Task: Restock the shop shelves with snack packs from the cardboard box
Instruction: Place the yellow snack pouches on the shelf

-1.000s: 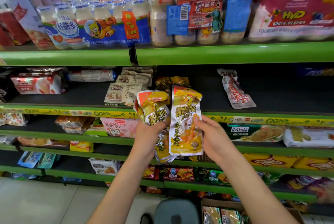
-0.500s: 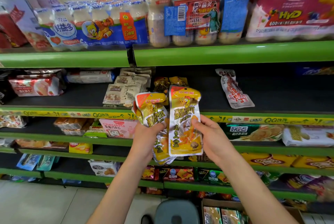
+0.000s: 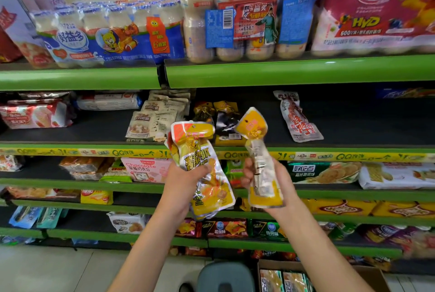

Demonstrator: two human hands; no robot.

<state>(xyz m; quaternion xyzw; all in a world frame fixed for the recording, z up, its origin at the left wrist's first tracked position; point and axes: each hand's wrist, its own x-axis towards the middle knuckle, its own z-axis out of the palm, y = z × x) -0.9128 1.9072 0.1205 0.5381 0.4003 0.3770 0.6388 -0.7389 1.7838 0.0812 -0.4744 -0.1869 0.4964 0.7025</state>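
Observation:
My left hand (image 3: 186,181) grips a small bundle of yellow snack packs (image 3: 200,162), front side facing me, just in front of the second shelf edge. My right hand (image 3: 266,178) holds a single yellow snack pack (image 3: 257,150) apart from the bundle, turned so its silvery back shows and its top tilts left. Similar yellow packs (image 3: 226,122) lie on the dark second shelf (image 3: 353,124) right behind my hands. The cardboard box (image 3: 367,273) stands on the floor at the bottom right, with more packs (image 3: 282,280) inside.
A red and white sausage pack (image 3: 296,117) lies right of the yellow packs. Beige snack packs (image 3: 155,117) sit to their left. Drink bottles (image 3: 235,21) fill the top shelf. A grey stool (image 3: 226,277) stands below my arms beside the box.
My right hand has pulled one yellow pack away from the bundle to the right and turned it back side out. The left hand keeps the remaining packs.

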